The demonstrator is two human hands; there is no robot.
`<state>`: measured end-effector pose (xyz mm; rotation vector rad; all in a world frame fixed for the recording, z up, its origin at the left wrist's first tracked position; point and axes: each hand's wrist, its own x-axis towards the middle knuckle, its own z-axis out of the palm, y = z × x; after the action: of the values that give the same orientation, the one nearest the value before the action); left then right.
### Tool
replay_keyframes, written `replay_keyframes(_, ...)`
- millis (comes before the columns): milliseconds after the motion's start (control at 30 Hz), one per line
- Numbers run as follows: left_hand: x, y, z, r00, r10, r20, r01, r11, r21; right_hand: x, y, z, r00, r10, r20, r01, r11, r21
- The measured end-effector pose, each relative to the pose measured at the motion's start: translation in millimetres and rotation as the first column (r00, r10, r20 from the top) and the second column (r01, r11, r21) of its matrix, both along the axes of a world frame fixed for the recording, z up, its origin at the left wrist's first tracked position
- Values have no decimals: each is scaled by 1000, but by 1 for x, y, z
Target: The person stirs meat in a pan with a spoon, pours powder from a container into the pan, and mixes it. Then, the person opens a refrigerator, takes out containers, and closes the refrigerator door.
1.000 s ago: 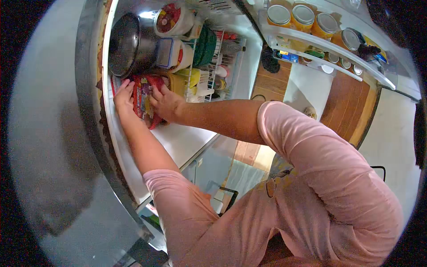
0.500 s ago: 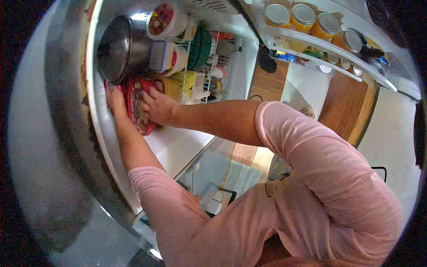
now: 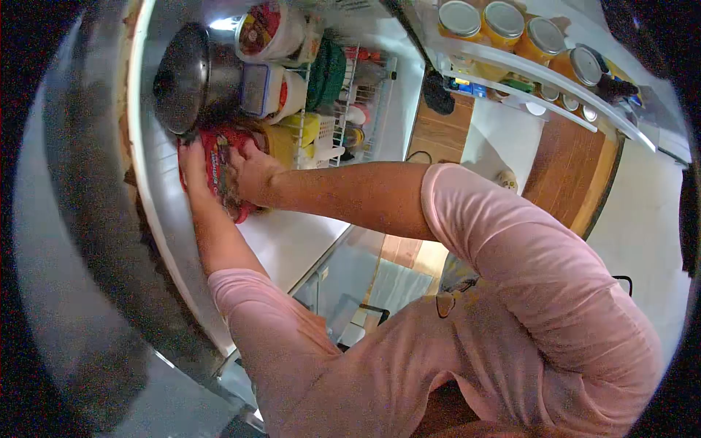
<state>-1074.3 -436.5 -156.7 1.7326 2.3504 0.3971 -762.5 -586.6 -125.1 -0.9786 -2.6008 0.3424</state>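
Note:
Inside an open fridge, a red package (image 3: 215, 169) with printed lettering lies on the white shelf (image 3: 285, 244), beside a dark lidded pot (image 3: 180, 80). My left hand (image 3: 194, 164) is at the package's left edge, close to the pot; its fingertips are partly hidden. My right hand (image 3: 254, 174) lies over the package's right side, fingers bent onto it. Between them, the two hands hold the package. Right behind my right hand is a yellow-brown container (image 3: 280, 143).
A round white tub (image 3: 288, 36), a blue-rimmed box (image 3: 255, 89) and a white wire rack (image 3: 349, 87) stand farther in. Several lidded jars (image 3: 504, 20) line the open door's shelf (image 3: 540, 73). The fridge's near edge (image 3: 135, 139) runs along the left.
My left hand has moved slightly right and now overlaps the package's left part. The package sits a little differently between my hands. The view has shifted slightly.

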Motion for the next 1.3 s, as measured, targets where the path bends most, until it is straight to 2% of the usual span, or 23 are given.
replay_keyframes(33,-6,4,-1,982,118,-149,-121,993,-10,2,4,0,998,57,32,-55,997,-61)
replay_keyframes(67,49,-18,7,864,483,-140,-414,842,347,4,6,-2,991,119,60,-111,986,-125)
replay_keyframes(100,59,-25,16,861,491,-132,-421,835,355,3,4,-13,990,126,65,-118,987,-113)
replay_keyframes(133,76,-37,19,875,475,97,-476,802,361,4,1,-31,961,14,-278,-18,1000,-14)
replay_keyframes(167,103,-61,22,844,432,317,-529,771,356,9,0,-43,799,-58,-598,104,994,42)
replay_keyframes(233,154,-86,27,671,273,689,-620,716,321,38,3,-21,801,-61,-596,-8,994,-112)
replay_keyframes(300,191,-112,45,380,23,925,-692,671,268,57,-4,-6,619,-289,-730,-122,883,-453)
replay_keyframes(333,253,-145,60,378,48,924,-560,807,187,59,-5,-6,550,-295,-781,-121,898,-424)
replay_keyframes(367,281,-170,58,238,-28,971,-493,857,146,61,-8,-7,479,-297,-826,-123,909,-399)
replay_keyframes(400,305,-204,52,367,-84,926,-420,873,246,66,-14,-8,379,-264,-887,-145,929,-339)
replay_keyframes(467,324,-270,45,587,-94,804,-288,904,316,115,-37,18,816,-193,-545,-351,583,-732)
replay_keyframes(533,333,-321,43,679,-46,732,-260,918,299,106,-72,-25,741,-132,-659,-471,597,-649)
replay_keyframes(600,342,-358,41,391,-38,920,-420,881,215,123,-103,-16,786,-21,-618,-492,585,-645)
replay_keyframes(733,336,-411,37,562,27,827,-400,884,243,112,-146,-3,795,-37,-606,-537,422,-730)
replay_keyframes(867,331,-472,53,462,275,843,-436,898,-53,96,-164,3,772,-72,-632,-476,593,-649)
replay_keyframes(933,304,-513,43,-334,338,880,-462,755,-466,93,-172,8,814,-104,-572,-461,484,-743)
replay_keyframes(967,300,-517,57,-324,335,885,-456,764,-457,90,-178,8,809,-109,-578,-460,496,-736)
replay_keyframes(1033,294,-521,91,-437,274,857,-789,341,-511,81,-188,3,880,-216,-423,-240,565,-789)
replay_keyframes(1067,255,-533,73,-439,271,857,-784,349,-513,68,-187,-9,926,-103,-363,-248,558,-792)
replay_keyframes(1133,160,-557,12,-521,33,853,-555,746,-368,50,-210,-5,927,-154,-342,-217,522,-825)
replay_keyframes(1167,161,-555,18,-523,32,852,-553,748,-367,38,-222,-5,925,-205,-321,-194,471,-861)
replay_keyframes(1233,170,-537,39,-260,120,958,-628,733,-262,20,-237,-2,937,-249,-243,-118,430,-895)
replay_keyframes(1300,147,-532,19,-195,120,973,-543,813,-210,34,-249,46,890,-197,-411,-331,340,-880)
